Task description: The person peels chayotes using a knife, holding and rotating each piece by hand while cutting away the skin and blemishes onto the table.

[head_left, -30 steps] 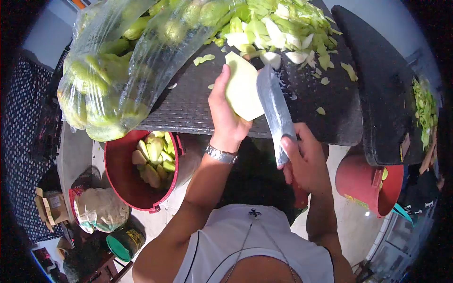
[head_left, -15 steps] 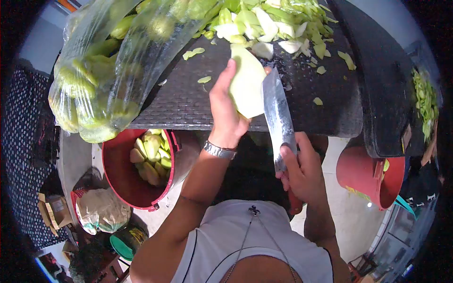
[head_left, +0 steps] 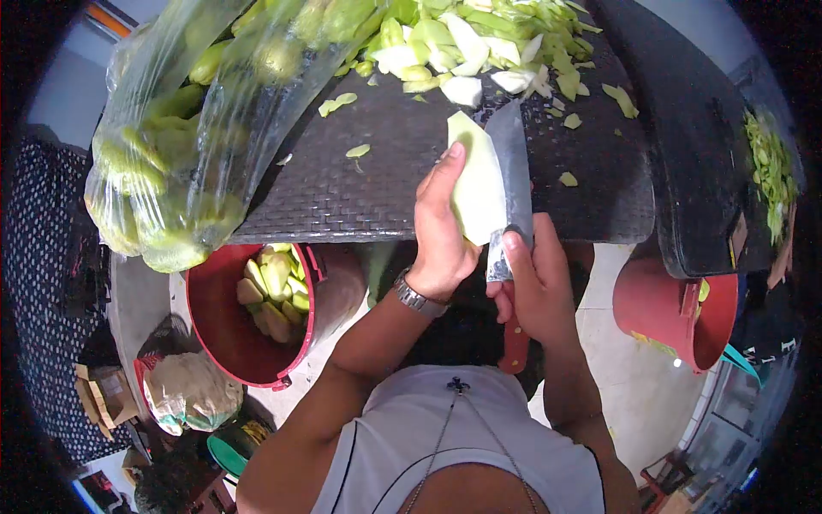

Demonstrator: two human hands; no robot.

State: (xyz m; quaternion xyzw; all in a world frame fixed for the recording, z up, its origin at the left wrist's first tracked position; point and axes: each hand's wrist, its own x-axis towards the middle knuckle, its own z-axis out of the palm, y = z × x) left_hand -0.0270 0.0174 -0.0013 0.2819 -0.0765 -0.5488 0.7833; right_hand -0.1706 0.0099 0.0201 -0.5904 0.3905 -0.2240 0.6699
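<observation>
left hand point(head_left: 443, 236) has its fingers curled round a pale peeled vegetable point(head_left: 479, 184) above the near edge of the woven table point(head_left: 360, 201), right hand point(head_left: 546, 287) grips a knife point(head_left: 514, 163), peelings point(head_left: 467, 47) lie toward the table's far side.

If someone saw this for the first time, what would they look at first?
Probably the big knife in the right hand, beside the pale vegetable in the left hand, near the middle of the picture. Next might come the clear plastic bag with green vegetables at the upper left, and the heap of peelings at the top, on the dark table. Below the bag, a red bucket with pale green pieces inside stands out.
</observation>
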